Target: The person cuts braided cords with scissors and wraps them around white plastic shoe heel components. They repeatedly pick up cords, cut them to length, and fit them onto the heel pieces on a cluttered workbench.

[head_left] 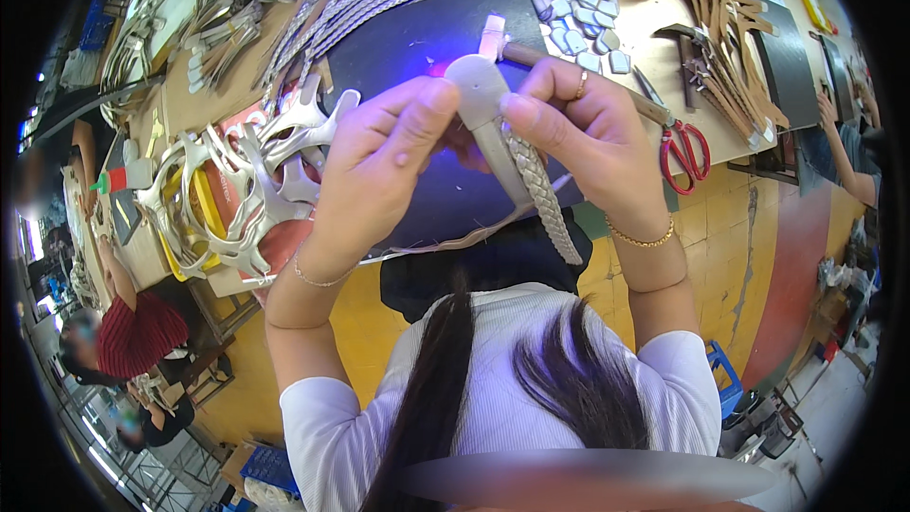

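Both hands are raised over the near edge of the table around a silver braided strap (pixel 538 192). A flat, rounded pale-grey tab (pixel 477 87) forms its upper end. My left hand (pixel 391 137) pinches the tab's left edge between thumb and fingers. From the other side my right hand (pixel 592 133) grips it, the thumb pressed where the tab meets the braid. The braided length and a smooth grey band hang down below the hands. Behind the right fingers lies a hammer (pixel 491 38) with a wooden handle, partly hidden.
Red-handled scissors (pixel 684 154) lie to the right, beside strips with brown backing (pixel 725 57). Grey rounded tabs (pixel 580 14) are piled behind a dark mat (pixel 417 47). Silver cut-out pieces (pixel 256 185) are heaped at left, with braided straps (pixel 351 5) beyond. Other people work at both sides.
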Tool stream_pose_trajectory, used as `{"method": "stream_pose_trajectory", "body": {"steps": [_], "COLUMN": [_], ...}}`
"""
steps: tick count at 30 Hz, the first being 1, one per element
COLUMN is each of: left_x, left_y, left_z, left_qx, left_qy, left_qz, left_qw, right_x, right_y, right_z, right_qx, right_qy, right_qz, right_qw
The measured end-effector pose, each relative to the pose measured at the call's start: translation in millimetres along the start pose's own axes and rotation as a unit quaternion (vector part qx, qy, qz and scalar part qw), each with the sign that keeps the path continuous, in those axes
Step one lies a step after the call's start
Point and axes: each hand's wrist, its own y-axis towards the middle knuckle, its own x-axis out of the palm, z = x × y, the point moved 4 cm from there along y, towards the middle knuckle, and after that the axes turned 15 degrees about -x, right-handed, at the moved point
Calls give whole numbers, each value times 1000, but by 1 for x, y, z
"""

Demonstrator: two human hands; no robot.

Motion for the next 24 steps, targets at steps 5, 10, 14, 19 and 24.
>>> {"method": "stream_pose_trajectory", "body": {"steps": [5,10,14,19,24], "left_x": [5,-1,-2,1,0], "left_y": [-5,-4,-8,-12,-17], "left_z": [-7,-9,-6,-8,-13], "left_qx": [-5,23,65,64,92], "left_qy": [-86,-34,-24,-51,-12], "left_qz": [10,5,2,17,39], "left_qw": [996,999,998,997,995], "right_x": [-3,0,2,3,11], "right_y": [0,-2,-9,-15,-20], "right_z": [2,3,-5,-20,-26], "right_qx": [-10,-43,-46,-46,-114], "right_qy": [8,1,-100,-204,-247], "right_qz": [-10,22,14,-8,-3], "right_qw": [1000,999,994,978,962]}}
